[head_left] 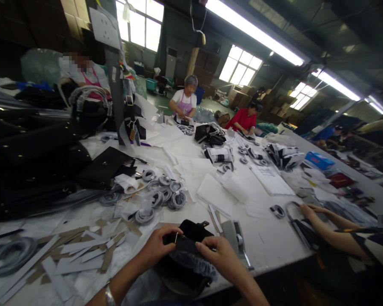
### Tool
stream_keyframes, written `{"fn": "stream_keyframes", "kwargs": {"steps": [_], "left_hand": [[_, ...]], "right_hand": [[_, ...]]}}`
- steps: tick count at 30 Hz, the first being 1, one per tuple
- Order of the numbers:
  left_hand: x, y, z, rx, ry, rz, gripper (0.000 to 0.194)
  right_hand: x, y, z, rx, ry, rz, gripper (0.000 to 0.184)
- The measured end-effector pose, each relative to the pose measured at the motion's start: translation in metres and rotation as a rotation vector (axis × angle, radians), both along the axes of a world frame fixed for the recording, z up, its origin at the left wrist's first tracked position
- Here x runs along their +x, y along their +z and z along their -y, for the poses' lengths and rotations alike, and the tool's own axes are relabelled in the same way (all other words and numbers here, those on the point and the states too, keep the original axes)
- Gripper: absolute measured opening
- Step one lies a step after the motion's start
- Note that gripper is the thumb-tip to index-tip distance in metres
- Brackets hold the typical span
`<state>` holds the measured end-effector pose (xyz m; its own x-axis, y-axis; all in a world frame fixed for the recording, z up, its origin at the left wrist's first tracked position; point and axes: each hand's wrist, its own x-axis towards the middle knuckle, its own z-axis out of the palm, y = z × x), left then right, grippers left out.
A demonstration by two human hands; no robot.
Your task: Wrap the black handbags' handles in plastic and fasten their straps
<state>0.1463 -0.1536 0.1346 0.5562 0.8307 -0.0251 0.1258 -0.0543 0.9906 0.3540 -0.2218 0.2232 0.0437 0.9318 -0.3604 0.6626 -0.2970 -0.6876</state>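
A black handbag (175, 276) stands at the table's near edge, in front of me, with clear plastic wrap (194, 264) bunched at its opening. My left hand (158, 246) is closed on the left end of a black flap or strap piece, beside a gold-coloured metal fitting (176, 238). Its thumb and fingers pinch there. On the right end of the same piece (188, 245), my right hand (218, 255) is also pinched shut. Behind them the bag's dark upper part (194, 228) rises, with a small metal part. The bag's lower side is in shadow.
A grey tape dispenser (232, 238) sits just right of my hands. Coiled wrapped straps (166, 191) and cardboard strips (79, 250) lie leftward, near piled black bags (35, 148). A co-worker's arms (325, 219) reach in at right; several other people work across the table.
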Motion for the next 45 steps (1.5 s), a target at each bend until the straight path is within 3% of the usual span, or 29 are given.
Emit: {"fn": "stream_keyframes", "kwargs": {"steps": [3, 10, 16, 20, 25, 30, 34, 39, 41, 45], "left_hand": [[0.001, 0.001, 0.002, 0.007, -0.022, 0.003, 0.028], [-0.003, -0.005, 0.000, 0.008, 0.012, -0.012, 0.032], [0.001, -0.012, -0.001, 0.047, -0.005, 0.010, 0.031], [0.005, -0.012, 0.001, 0.142, 0.019, -0.078, 0.033], [-0.002, -0.007, -0.002, 0.182, 0.045, -0.126, 0.049], [-0.019, 0.000, -0.010, 0.149, -0.007, -0.086, 0.047], [-0.024, 0.009, -0.008, 0.132, 0.010, -0.101, 0.039], [-0.041, 0.010, -0.008, -0.048, 0.224, -0.134, 0.026], [-0.067, 0.002, -0.016, -0.095, 0.346, -0.150, 0.026], [-0.127, -0.013, -0.031, -0.136, 0.611, -0.189, 0.050]], "right_hand": [[-0.006, -0.009, -0.003, 0.000, -0.027, 0.042, 0.037], [0.000, -0.005, -0.004, 0.012, -0.026, 0.109, 0.038], [-0.015, -0.017, -0.013, 0.064, 0.004, 0.182, 0.033], [-0.029, -0.016, -0.019, 0.156, 0.068, 0.248, 0.011], [-0.044, -0.013, -0.024, 0.189, 0.223, 0.337, 0.047], [-0.051, -0.024, -0.029, 0.246, 0.289, 0.334, 0.052], [-0.056, -0.025, -0.031, 0.278, 0.340, 0.361, 0.045], [-0.051, -0.014, -0.033, 0.306, 0.343, 0.399, 0.035], [-0.042, -0.011, -0.034, 0.294, 0.330, 0.412, 0.034], [-0.024, -0.013, -0.034, 0.283, 0.314, 0.414, 0.032]]}}
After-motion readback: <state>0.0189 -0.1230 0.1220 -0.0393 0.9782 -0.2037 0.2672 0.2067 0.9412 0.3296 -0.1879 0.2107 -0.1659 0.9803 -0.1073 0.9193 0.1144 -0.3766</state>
